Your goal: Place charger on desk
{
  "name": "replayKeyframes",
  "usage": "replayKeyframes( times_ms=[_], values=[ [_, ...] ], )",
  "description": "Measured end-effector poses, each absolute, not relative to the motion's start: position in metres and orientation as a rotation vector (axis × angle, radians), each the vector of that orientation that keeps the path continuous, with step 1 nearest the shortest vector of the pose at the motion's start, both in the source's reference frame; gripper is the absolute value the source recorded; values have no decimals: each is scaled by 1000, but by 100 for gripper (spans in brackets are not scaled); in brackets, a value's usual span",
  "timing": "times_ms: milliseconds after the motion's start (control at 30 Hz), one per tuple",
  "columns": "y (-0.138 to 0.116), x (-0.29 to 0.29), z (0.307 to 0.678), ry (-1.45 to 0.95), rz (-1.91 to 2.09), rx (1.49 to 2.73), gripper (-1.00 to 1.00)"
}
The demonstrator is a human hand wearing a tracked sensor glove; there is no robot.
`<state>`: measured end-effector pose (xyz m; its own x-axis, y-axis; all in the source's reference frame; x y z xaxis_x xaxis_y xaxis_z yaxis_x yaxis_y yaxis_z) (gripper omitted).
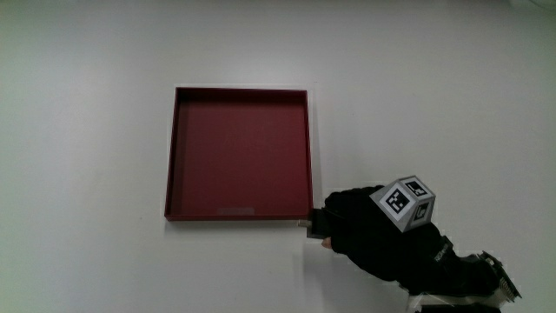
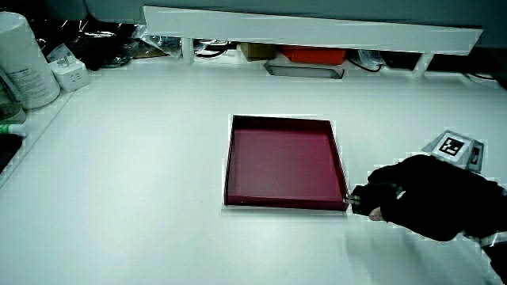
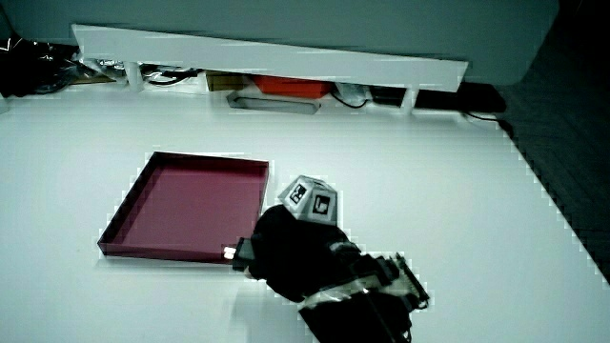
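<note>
No words, brands or numbers can be read on anything here. The only sign is the black-and-white square pattern on the faces of the cube on the back of the hand, seen from above and in both side views; it is a coded marker, not letters. The pale canister, at about ten o'clock from the tray in a side view, carries a few lines of print too small to make out.
</note>
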<state>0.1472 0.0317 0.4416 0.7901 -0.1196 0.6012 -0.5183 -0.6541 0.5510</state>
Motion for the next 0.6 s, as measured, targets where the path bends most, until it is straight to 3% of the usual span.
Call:
replayKeyframes(
  times_ms=[600],
  values=[
    [63, 170, 486, -383, 637, 2136, 0]
  ],
)
